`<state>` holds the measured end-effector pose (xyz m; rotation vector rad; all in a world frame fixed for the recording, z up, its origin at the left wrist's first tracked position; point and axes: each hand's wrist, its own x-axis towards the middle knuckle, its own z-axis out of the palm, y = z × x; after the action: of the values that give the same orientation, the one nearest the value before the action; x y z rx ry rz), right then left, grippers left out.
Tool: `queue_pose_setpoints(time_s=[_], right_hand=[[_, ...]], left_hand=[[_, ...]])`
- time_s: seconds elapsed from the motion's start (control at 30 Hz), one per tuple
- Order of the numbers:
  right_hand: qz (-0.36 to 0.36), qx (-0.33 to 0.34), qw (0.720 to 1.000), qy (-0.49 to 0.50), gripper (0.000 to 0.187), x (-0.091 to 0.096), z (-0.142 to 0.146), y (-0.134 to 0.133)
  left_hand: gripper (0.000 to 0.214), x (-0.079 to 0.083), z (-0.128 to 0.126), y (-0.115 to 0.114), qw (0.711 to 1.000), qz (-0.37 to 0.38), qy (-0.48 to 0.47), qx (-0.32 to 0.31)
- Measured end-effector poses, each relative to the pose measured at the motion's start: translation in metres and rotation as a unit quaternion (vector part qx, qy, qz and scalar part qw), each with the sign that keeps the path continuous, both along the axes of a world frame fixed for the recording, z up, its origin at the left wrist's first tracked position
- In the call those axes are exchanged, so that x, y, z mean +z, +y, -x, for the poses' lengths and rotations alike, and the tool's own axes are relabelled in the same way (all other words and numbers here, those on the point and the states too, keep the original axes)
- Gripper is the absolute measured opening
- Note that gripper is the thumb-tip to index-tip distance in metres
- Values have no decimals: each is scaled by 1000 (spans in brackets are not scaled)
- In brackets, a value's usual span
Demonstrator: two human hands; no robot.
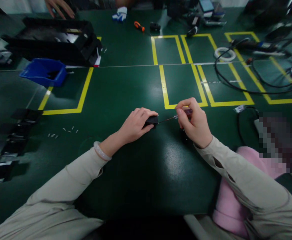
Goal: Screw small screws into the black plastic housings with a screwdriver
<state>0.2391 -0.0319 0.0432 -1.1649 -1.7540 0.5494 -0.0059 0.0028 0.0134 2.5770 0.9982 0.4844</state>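
My left hand (137, 125) is closed around a small black block-shaped part (151, 121), pressing it against the green table. In my right hand (194, 121) is a screwdriver (187, 113) with a dark reddish handle. Its thin shaft points left, and the tip meets the right end of the black part. A small dark object (183, 134) lies partly hidden under my right hand. Left of my left hand, several small screws (71, 130) are scattered on the table.
A blue bin (44, 72) and a large black tray (53, 41) stand at the back left. Black parts (13, 140) line the left side. Cables (248, 88) loop at the right. An orange-handled tool (139, 26) lies far back. Another person's hand (59, 7) is behind the tray.
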Motion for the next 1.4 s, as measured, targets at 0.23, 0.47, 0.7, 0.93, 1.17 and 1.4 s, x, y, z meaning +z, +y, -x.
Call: queue_pose_setpoints(time_s=[0.23, 0.47, 0.7, 0.93, 1.17, 1.4], right_hand=[[2, 3, 1000, -16, 16, 3, -1, -1], [9, 9, 1000, -9, 7, 2, 0, 0], [-39, 17, 998, -45, 12, 7, 1, -2], [-104, 34, 989, -95, 8, 11, 3, -5], [-65, 17, 996, -60, 5, 8, 1, -4], [-95, 13, 991, -88, 11, 9, 1, -4]], left_hand=[[37, 0, 0, 0, 1000, 5, 5, 5], [37, 0, 0, 0, 1000, 10, 5, 8], [37, 0, 0, 0, 1000, 15, 4, 6], [36, -1, 0, 0, 1000, 10, 1, 2], [37, -1, 1, 0, 1000, 5, 1, 3], [37, 0, 0, 0, 1000, 7, 2, 3]])
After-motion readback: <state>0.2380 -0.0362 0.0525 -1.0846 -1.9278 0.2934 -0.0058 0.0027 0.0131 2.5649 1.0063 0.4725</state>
